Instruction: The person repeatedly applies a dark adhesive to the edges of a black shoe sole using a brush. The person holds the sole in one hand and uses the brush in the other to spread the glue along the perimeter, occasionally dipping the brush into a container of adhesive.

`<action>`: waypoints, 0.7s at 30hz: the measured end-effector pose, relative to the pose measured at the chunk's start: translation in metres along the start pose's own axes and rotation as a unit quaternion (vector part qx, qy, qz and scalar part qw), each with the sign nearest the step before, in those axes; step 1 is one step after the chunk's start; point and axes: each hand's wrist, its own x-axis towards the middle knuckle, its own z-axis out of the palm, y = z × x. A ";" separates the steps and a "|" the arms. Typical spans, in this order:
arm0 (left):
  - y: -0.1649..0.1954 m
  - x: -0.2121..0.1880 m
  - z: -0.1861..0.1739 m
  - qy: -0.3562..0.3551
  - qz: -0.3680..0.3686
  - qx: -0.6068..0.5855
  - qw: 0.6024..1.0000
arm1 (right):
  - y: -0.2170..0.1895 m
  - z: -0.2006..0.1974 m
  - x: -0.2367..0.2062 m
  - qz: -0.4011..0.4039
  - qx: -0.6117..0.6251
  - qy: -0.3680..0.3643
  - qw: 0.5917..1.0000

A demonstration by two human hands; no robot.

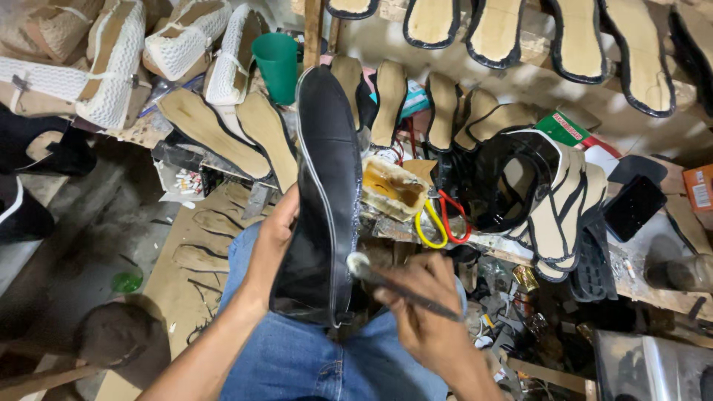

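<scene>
While your left hand (276,236) grips the long black sole (324,193) upright over your jeans-clad lap (297,356), your right hand (425,312) is closed around a dark-handled brush (401,286), its pale tip touching the sole's lower right edge, near the glue tub (394,188)

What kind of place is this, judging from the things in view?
Probably a small shoemaking workshop: rows of insoles hang on the wall, the left hand holds a black sole, and the right hand applies a brush near an open glue tin.

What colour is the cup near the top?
Green, head view.
</scene>
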 end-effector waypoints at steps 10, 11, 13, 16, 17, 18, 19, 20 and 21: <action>-0.005 -0.001 0.003 0.006 -0.109 0.161 0.981 | 0.019 -0.003 0.017 0.147 0.072 0.096 0.982; -0.001 -0.006 0.002 -0.016 -0.149 0.133 0.980 | 0.025 -0.003 0.024 0.146 0.074 0.113 0.980; 0.005 -0.011 0.001 -0.053 -0.175 0.092 0.979 | 0.032 -0.005 0.034 0.144 0.075 0.146 0.976; 0.010 -0.009 0.001 -0.064 -0.143 0.061 0.986 | 0.032 -0.004 0.037 0.078 0.017 0.153 0.985; 0.009 -0.006 0.000 -0.047 -0.137 0.057 0.988 | 0.030 -0.002 0.033 0.076 0.019 0.131 0.988; 0.008 -0.003 0.000 -0.029 -0.133 0.051 0.989 | 0.023 0.003 0.026 0.074 0.021 0.107 0.991; 0.006 0.000 0.000 0.017 -0.132 0.050 0.990 | 0.017 0.006 0.017 0.075 0.023 0.082 0.994; 0.003 0.004 -0.001 0.064 -0.130 0.048 0.988 | 0.012 0.007 0.008 0.100 0.069 0.062 0.991; 0.000 0.006 -0.001 0.110 -0.127 0.045 0.985 | 0.009 0.008 0.001 0.124 0.115 0.043 0.985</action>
